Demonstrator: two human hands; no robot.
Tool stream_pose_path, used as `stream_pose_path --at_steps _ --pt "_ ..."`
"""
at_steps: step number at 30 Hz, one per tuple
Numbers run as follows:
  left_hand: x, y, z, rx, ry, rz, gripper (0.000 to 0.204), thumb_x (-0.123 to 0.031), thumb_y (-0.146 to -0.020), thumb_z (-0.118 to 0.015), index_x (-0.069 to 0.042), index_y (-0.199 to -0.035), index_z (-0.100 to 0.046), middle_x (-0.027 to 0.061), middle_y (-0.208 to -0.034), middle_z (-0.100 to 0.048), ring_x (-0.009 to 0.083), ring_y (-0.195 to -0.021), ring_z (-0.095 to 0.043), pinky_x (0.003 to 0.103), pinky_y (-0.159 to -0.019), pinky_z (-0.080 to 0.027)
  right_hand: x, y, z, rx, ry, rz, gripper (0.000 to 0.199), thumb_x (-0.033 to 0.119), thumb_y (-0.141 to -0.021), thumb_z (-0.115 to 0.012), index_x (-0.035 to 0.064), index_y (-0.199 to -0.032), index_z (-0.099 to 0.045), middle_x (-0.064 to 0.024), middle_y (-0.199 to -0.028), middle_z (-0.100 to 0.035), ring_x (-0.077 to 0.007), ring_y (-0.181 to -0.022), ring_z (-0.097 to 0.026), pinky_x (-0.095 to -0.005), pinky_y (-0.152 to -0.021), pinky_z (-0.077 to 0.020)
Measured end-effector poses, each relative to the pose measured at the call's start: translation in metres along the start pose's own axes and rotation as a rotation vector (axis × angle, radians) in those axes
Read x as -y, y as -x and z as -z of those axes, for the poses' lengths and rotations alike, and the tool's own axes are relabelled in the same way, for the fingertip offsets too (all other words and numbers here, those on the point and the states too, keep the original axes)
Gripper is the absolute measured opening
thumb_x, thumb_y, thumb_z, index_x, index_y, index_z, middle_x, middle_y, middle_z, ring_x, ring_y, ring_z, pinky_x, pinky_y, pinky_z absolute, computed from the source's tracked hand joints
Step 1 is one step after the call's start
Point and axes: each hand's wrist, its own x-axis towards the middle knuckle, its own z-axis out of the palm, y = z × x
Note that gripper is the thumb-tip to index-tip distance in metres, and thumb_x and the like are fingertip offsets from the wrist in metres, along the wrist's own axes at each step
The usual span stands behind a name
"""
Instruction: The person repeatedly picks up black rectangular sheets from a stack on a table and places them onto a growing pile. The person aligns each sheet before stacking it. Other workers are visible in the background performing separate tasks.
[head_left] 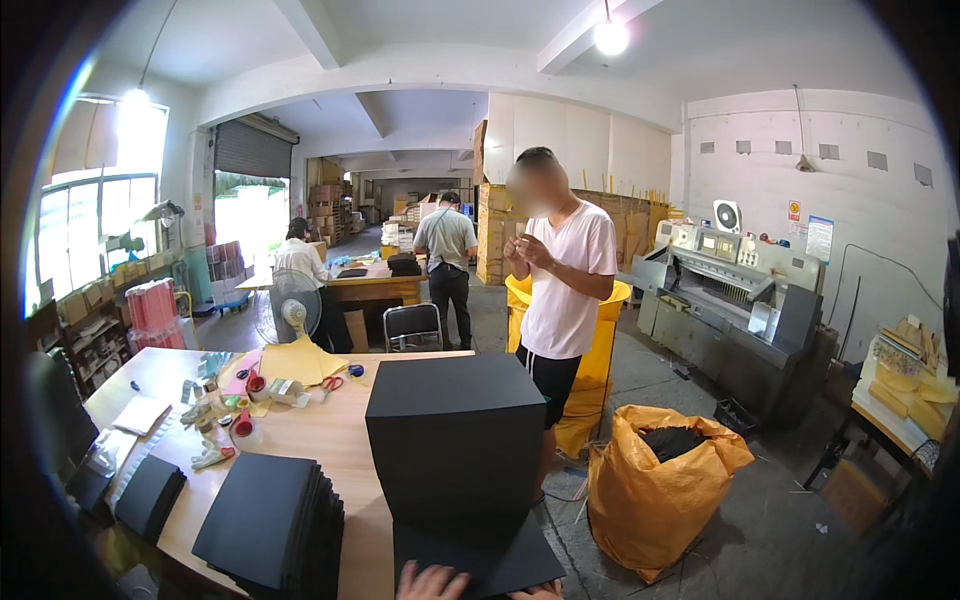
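Flat on a black sheet (470, 555) at the near edge of the table lies my left hand (432, 582), its fingers spread and nothing in them. Only a small part of my right hand (538, 592) shows, at the sheet's near right edge; the picture's lower rim cuts off the rest, so its grip is hidden. Directly beyond the sheet rises a tall, squared stack of black sheets (455, 440). To the left stands a lower, less even stack of black sheets (265, 520), and farther left a small black stack (150, 495).
Tape rolls (243, 424), red-handled scissors (332, 384) and yellow paper (300, 362) lie on the wooden table (350, 450). A co-worker (565, 270) stands beyond the tall stack, hands raised. An orange sack (650, 500) of black scraps sits on the floor at right, before a large machine (735, 300).
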Motion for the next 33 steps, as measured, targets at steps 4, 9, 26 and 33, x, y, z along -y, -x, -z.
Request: stream_pose_path --at_steps 4,9,26,33 --pt "0.032 0.055 0.010 -0.196 -0.092 0.252 0.042 -0.005 -0.076 -0.067 -0.011 -0.116 -0.074 0.0155 -0.129 -0.067 0.0416 -0.132 -0.058 0.060 -0.116 -0.042 -0.011 0.010 -0.016 0.086 0.079 -0.036 0.044 0.044 -0.090 -0.074 0.0103 -0.118 -0.071 -0.0222 -0.109 -0.073 -0.0429 -0.103 -0.070 -0.0532 -0.091 -0.0564" --pt "0.016 0.064 0.028 -0.192 -0.066 0.232 0.024 -0.012 -0.075 -0.073 -0.011 -0.100 -0.077 0.0142 -0.120 -0.070 0.0449 -0.128 -0.061 0.061 -0.114 -0.044 -0.009 0.014 -0.018 0.273 0.093 -0.173 0.041 0.045 -0.089 -0.073 0.0071 -0.104 -0.068 -0.0217 -0.105 -0.074 -0.0432 -0.099 -0.070 -0.0527 -0.086 -0.0569" --pt "0.003 0.106 -0.028 -0.004 2.096 1.357 0.022 -0.013 -0.104 -0.067 -0.004 -0.124 -0.068 0.0085 -0.115 -0.075 0.0254 -0.109 -0.072 0.039 -0.093 -0.060 -0.024 0.019 -0.019 0.052 0.020 -0.005 0.042 0.033 -0.085 -0.075 0.0157 -0.124 -0.074 -0.0148 -0.134 -0.068 -0.0418 -0.127 -0.060 -0.0608 -0.110 -0.0402" --pt "-0.013 0.071 0.062 0.005 1.426 1.205 0.031 -0.005 -0.102 -0.066 0.005 -0.130 -0.069 0.0064 -0.127 -0.073 0.0170 -0.113 -0.067 0.034 -0.102 -0.051 -0.020 0.013 -0.018 0.011 0.174 0.022 0.038 0.022 -0.069 -0.083 0.0152 -0.106 -0.076 -0.0085 -0.121 -0.069 -0.0339 -0.123 -0.061 -0.0629 -0.112 -0.0358"
